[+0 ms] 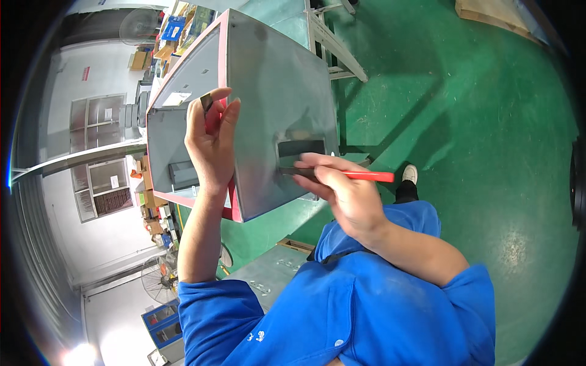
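My right hand (351, 192) grips a slim file with a red handle (369, 176). The file's dark blade reaches the lower edge of a rectangular cutout (302, 149) in the side of a grey metal cabinet (268, 85). Beside the cabinet's pink-red front edge (223, 55), my left hand (210, 137) is raised with its fingers curled. Something small, dark and red shows between those fingers, too hidden to name. Inside the cabinet's open front lies a grey interior (168, 131) with a white paper (176, 99) in it.
A white-framed stand (336, 46) is behind the cabinet. Shelves with boxes (174, 27) and a standing fan (160, 277) are on the left. A wooden pallet or box (494, 17) lies on the green floor (488, 152) at far right. A grey panel (262, 277) is below.
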